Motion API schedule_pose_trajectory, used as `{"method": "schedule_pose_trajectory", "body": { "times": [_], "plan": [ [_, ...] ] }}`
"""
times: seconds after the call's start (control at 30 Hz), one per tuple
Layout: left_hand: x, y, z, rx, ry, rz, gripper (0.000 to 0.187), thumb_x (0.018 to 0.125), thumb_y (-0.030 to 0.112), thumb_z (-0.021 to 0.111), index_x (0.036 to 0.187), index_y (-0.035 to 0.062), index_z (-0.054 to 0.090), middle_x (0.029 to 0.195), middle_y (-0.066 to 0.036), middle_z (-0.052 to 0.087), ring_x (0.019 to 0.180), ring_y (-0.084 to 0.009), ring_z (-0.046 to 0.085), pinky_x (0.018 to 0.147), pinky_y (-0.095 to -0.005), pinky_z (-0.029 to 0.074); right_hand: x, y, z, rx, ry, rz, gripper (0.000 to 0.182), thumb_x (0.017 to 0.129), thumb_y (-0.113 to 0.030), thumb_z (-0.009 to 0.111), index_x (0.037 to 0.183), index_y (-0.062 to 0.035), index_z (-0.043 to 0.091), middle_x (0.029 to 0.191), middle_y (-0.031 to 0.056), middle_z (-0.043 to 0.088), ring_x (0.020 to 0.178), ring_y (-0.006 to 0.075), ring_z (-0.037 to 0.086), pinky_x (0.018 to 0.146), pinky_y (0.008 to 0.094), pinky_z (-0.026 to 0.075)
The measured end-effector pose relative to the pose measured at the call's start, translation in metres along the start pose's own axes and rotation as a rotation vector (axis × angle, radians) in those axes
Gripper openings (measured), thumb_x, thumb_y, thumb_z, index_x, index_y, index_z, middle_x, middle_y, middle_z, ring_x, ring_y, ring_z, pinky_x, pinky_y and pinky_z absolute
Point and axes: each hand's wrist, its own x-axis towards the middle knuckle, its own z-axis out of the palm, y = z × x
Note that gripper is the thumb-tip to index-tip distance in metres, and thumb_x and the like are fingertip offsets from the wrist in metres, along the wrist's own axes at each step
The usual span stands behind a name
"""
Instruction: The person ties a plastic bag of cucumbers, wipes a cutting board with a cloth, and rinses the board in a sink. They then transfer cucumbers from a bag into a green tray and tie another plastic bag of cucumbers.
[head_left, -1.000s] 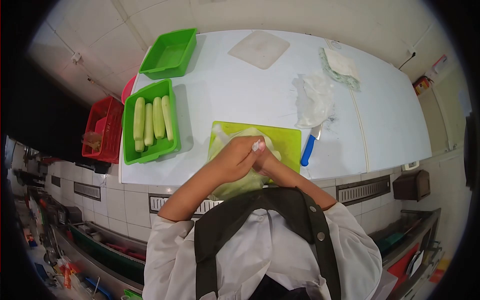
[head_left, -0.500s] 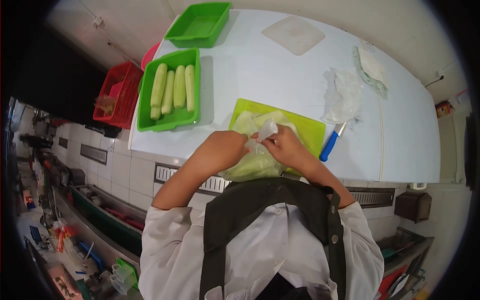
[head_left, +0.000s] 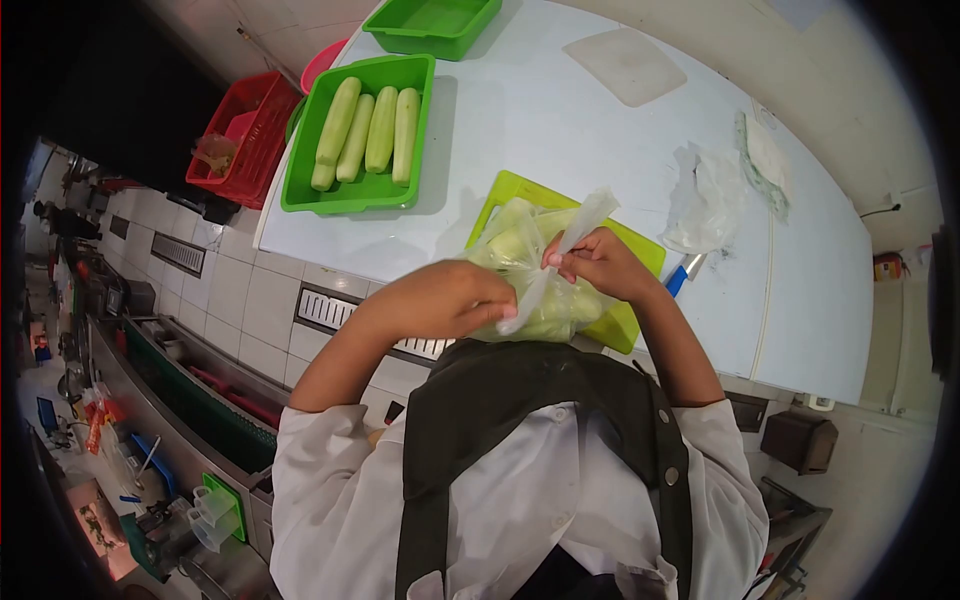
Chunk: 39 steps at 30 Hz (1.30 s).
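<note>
A clear plastic bag (head_left: 560, 312) with pale green vegetables inside lies on the near edge of a yellow-green cutting board (head_left: 640, 252). My left hand (head_left: 462, 298) pinches one gathered end of the bag, pulled toward me. With closed fingers, my right hand (head_left: 602, 262) grips the other twisted end, whose tip sticks up past the thumb. The two twisted ends cross over the top of the bag. Just right of the board rests a knife with a blue handle (head_left: 677, 281), partly hidden by my right forearm.
A green tray (head_left: 424, 120) holds several long, peeled pale green vegetables (head_left: 381, 130). Behind it stands another green tray (head_left: 440, 42). A translucent sheet (head_left: 627, 68), a crumpled plastic bag (head_left: 705, 205) and a folded cloth (head_left: 765, 165) lie on the white table (head_left: 560, 120). A red crate (head_left: 255, 140) stands left.
My hands have drawn the bag's gathered ends into longer twisted strands, the left pulling toward me. The view has shifted, so the table things sit higher in the picture.
</note>
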Motion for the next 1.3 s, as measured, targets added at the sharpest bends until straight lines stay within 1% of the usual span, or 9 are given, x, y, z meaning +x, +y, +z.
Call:
{"method": "schedule_pose_trajectory", "body": {
  "times": [0.07, 0.17, 0.57, 0.77, 0.9, 1.0, 1.1, 1.2, 1.3],
  "plan": [
    [0.007, -0.017, -0.003, -0.171, 0.152, -0.114, 0.014, 0.084, 0.017, 0.051, 0.086, 0.0062, 0.060, 0.070, -0.011, 0.057, 0.071, -0.0293, 0.055, 0.066, -0.0376, 0.043, 0.002, -0.001, -0.003, 0.003, -0.026, 0.008, 0.013, 0.083, -0.010, 0.059, 0.089, 0.0018, 0.062, 0.069, 0.0011, 0.055, 0.059, 0.0077, 0.046, 0.057, 0.0223, 0.039],
    [0.034, -0.044, 0.006, 0.182, 0.522, 0.271, 0.011, 0.077, 0.014, 0.059, 0.086, 0.0084, 0.063, 0.073, -0.006, 0.058, 0.082, -0.0223, 0.055, 0.075, -0.0358, 0.039, 0.002, -0.003, -0.006, 0.044, -0.038, 0.039, 0.015, 0.084, -0.010, 0.057, 0.091, 0.0016, 0.063, 0.069, 0.0002, 0.056, 0.060, 0.0062, 0.046, 0.058, 0.0211, 0.039],
    [0.061, -0.046, 0.050, 0.134, 0.577, 0.207, 0.013, 0.068, 0.012, 0.066, 0.080, 0.0085, 0.060, 0.084, -0.002, 0.057, 0.088, -0.0203, 0.052, 0.086, -0.0370, 0.029, -0.007, -0.006, -0.007, -0.005, -0.021, -0.003, 0.015, 0.087, -0.013, 0.054, 0.092, -0.0019, 0.063, 0.068, -0.0007, 0.054, 0.061, 0.0070, 0.047, 0.061, 0.0228, 0.039],
    [0.071, -0.053, 0.052, 0.016, 0.466, 0.114, 0.010, 0.072, 0.021, 0.064, 0.073, 0.0118, 0.062, 0.095, 0.002, 0.054, 0.095, -0.0181, 0.044, 0.083, -0.0379, 0.025, -0.010, 0.000, -0.009, 0.153, 0.020, 0.063, 0.013, 0.086, -0.012, 0.056, 0.092, -0.0024, 0.062, 0.078, 0.0014, 0.059, 0.063, 0.0094, 0.052, 0.067, 0.0240, 0.042],
    [0.076, -0.059, 0.033, -0.098, 0.085, -0.051, 0.015, 0.077, 0.025, 0.058, 0.075, 0.0112, 0.062, 0.099, 0.002, 0.051, 0.099, -0.0166, 0.041, 0.087, -0.0372, 0.022, -0.005, 0.009, -0.010, 0.224, -0.022, 0.057, 0.013, 0.084, -0.008, 0.058, 0.094, -0.0004, 0.060, 0.081, 0.0048, 0.061, 0.064, 0.0139, 0.054, 0.063, 0.0271, 0.044],
    [0.078, -0.060, 0.026, -0.140, -0.018, -0.089, 0.013, 0.078, 0.019, 0.055, 0.081, 0.0078, 0.060, 0.100, -0.001, 0.049, 0.104, -0.0180, 0.041, 0.092, -0.0363, 0.025, -0.008, 0.002, -0.008, -0.010, 0.054, 0.016, 0.013, 0.080, -0.006, 0.061, 0.092, -0.0004, 0.060, 0.079, 0.0062, 0.061, 0.062, 0.0152, 0.055, 0.061, 0.0266, 0.045],
    [0.076, -0.066, 0.026, -0.192, 0.036, 0.016, 0.009, 0.076, 0.013, 0.059, 0.082, 0.0062, 0.059, 0.100, -0.003, 0.049, 0.104, -0.0200, 0.043, 0.093, -0.0345, 0.028, -0.004, -0.005, -0.004, -0.409, 0.089, -0.492, 0.010, 0.076, -0.002, 0.063, 0.086, -0.0015, 0.063, 0.075, 0.0051, 0.062, 0.060, 0.0129, 0.055, 0.058, 0.0263, 0.045],
    [0.068, -0.063, 0.030, -0.239, 0.170, 0.118, 0.010, 0.073, 0.006, 0.062, 0.082, 0.0052, 0.058, 0.101, -0.005, 0.049, 0.100, -0.0217, 0.047, 0.092, -0.0342, 0.032, -0.007, -0.004, 0.007, -0.571, 0.193, -0.322, 0.011, 0.070, -0.001, 0.066, 0.078, -0.0018, 0.058, 0.070, 0.0075, 0.057, 0.060, 0.0180, 0.057, 0.055, 0.0291, 0.045],
    [0.060, -0.047, 0.029, -0.270, 0.289, 0.098, 0.013, 0.071, 0.001, 0.062, 0.081, 0.0044, 0.057, 0.101, -0.007, 0.050, 0.097, -0.0222, 0.051, 0.090, -0.0350, 0.036, 0.001, 0.002, 0.018, -0.895, 0.313, -0.589, 0.016, 0.064, 0.002, 0.064, 0.071, -0.0023, 0.050, 0.069, 0.0079, 0.051, 0.059, 0.0228, 0.055, 0.053, 0.0327, 0.044]
  ]
}}
